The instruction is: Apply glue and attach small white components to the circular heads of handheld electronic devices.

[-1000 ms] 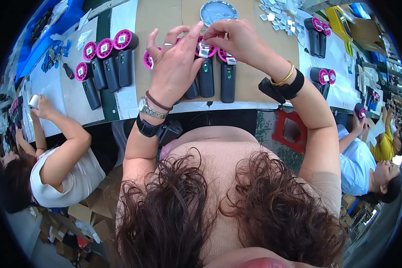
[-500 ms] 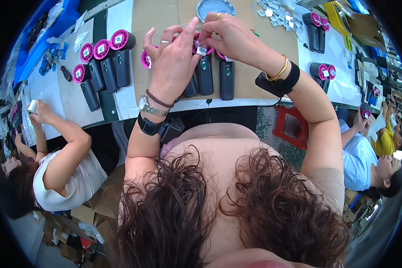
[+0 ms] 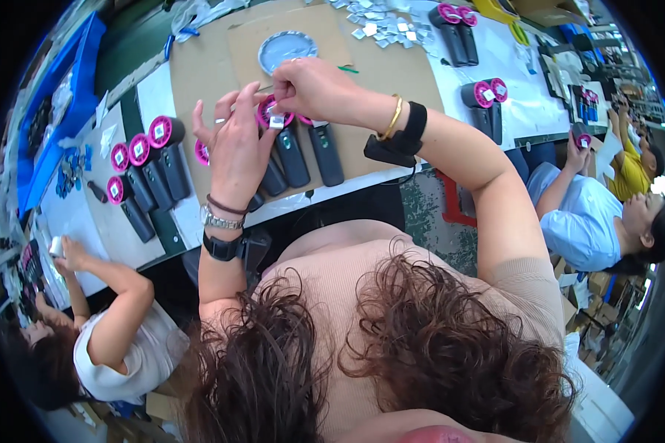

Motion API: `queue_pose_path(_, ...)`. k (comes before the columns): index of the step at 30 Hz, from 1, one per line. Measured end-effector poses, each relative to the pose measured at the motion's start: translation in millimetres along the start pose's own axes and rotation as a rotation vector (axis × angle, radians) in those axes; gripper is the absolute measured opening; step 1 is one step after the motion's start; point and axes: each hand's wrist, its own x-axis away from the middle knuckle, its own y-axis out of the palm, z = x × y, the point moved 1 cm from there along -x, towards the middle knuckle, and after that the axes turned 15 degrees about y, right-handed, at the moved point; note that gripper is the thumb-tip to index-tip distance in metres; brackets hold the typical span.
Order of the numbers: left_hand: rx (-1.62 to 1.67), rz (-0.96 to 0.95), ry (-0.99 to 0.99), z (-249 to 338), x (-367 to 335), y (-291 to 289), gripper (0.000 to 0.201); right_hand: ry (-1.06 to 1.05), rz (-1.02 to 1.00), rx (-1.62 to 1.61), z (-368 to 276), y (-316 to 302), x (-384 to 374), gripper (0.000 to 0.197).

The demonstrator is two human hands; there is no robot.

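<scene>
My left hand [image 3: 238, 140] lies beside the round pink head [image 3: 267, 111] of a dark handheld device like a small hair dryer [image 3: 293, 159]. Its fingers are spread, and its thumb reaches the head's lower edge, by a small whitish square [image 3: 276, 120]. Over the top of that head, the fingertips of my right hand [image 3: 307, 87] are pinched together; what they hold, if anything, is hidden. Another such dryer [image 3: 326, 155] lies just to the right, its head partly under my right hand. Further handles and a pink rim show around my left hand.
A grey-blue round dish [image 3: 287, 50] sits beyond my hands, with scattered silvery squares [image 3: 388, 23] to its right. More pink-headed dryers stand in a group [image 3: 155, 173] at left and in pairs [image 3: 482, 100] at right. Co-workers sit on both sides; a blue bin [image 3: 59, 111] is far left.
The view has turned and shifted, so the table appears tilted and lower. Both hands stay at the same pink head, with my right fingertips still pinched above it.
</scene>
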Motion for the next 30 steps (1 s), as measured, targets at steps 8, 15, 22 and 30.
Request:
queue_pose_path(8,-0.034,0.012,-0.012,3,8,-22,0.089,0.069,0.443,0.097,133,-77,-30,0.025)
queue_pose_path(15,-0.048,0.094,-0.113,-9,33,-29,0.086,0.238,0.38,0.259,176,-69,-53,0.025)
queue_pose_path(22,0.016,0.118,-0.058,-22,48,-31,0.087,-0.026,0.371,0.06,127,-85,-18,0.019)
queue_pose_path(30,-0.033,0.129,-0.093,-29,54,-19,0.086,-0.322,-0.052,-0.127,-26,-9,-3,0.023)
